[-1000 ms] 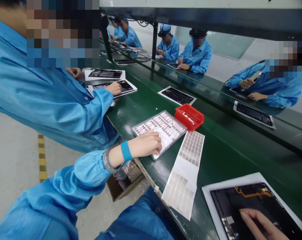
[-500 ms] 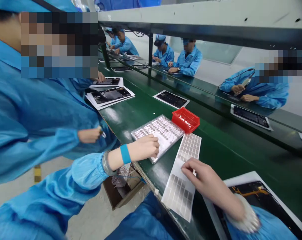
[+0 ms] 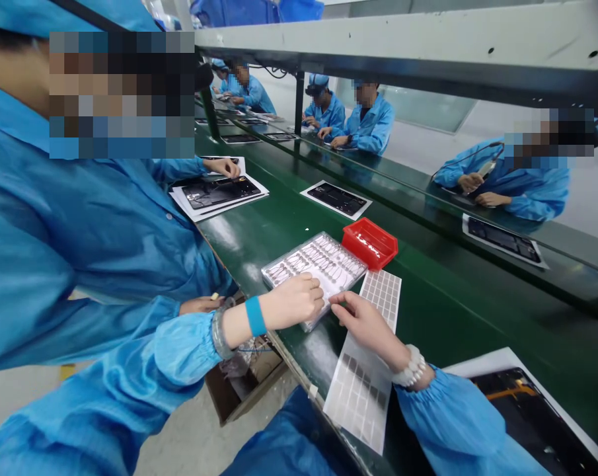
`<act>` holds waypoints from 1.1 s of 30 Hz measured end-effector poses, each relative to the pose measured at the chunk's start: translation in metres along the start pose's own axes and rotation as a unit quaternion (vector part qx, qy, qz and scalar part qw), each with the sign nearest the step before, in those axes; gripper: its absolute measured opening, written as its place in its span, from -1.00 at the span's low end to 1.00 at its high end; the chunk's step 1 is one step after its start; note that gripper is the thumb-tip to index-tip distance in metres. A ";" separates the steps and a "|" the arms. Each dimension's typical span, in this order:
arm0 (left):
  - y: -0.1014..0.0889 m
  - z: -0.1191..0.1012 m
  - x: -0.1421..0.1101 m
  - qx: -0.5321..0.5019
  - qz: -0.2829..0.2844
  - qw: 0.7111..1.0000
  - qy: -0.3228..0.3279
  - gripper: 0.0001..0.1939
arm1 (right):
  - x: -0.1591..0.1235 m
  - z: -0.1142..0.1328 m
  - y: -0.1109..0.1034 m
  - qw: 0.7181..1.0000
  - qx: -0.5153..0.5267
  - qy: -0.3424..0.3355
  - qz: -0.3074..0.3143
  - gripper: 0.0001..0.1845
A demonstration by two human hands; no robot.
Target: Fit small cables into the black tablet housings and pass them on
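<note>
A clear tray holds rows of small round parts with thin wire leads. Over its near side is my left hand, fingers curled closed; whatever they may hold is hidden. My right hand has come to the tray's right edge, thumb and fingertips drawn together close to the left one. I cannot make out anything between them. Under my right wrist lies a sheet of grey rectangular stickers. A black device panel with an orange flex cable rests on white backing at the lower right, partly behind my right sleeve.
A red bin with small white pieces touches the tray's far corner. Another panel lies farther back on the green bench. At my left a co-worker handles panels. An open cardboard box stands below the bench edge.
My right hand has left the panel at the lower right and crossed the sticker sheet to the tray. My left hand stays over the tray. The co-worker's hands at left have shifted.
</note>
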State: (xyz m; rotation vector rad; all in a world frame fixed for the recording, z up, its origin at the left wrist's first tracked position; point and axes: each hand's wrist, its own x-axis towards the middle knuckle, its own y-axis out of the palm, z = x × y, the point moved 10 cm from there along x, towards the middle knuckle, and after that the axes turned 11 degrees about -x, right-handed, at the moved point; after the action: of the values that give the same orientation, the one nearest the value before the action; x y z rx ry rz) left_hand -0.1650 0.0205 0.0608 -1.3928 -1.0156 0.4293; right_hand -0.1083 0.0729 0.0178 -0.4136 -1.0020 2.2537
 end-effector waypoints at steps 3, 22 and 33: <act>-0.020 0.015 0.000 -0.042 -0.067 0.995 -0.058 -0.82 | 0.009 -0.004 0.011 0.995 0.092 0.033 0.022 -0.63; -0.006 0.023 -0.008 -0.081 -0.169 0.968 -0.167 -0.79 | 0.016 0.005 0.002 0.999 0.034 0.026 -0.024 -0.75; -0.017 0.038 0.006 -0.127 -0.169 0.943 -0.258 -0.68 | -0.024 0.000 -0.039 0.994 -0.092 0.018 -0.059 -0.72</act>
State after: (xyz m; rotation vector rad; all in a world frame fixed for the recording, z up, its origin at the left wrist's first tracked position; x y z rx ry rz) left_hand -0.1974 0.0446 0.0736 -1.3207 -1.7617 0.4237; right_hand -0.0740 0.0776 0.0474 -0.4609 -1.1896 2.0501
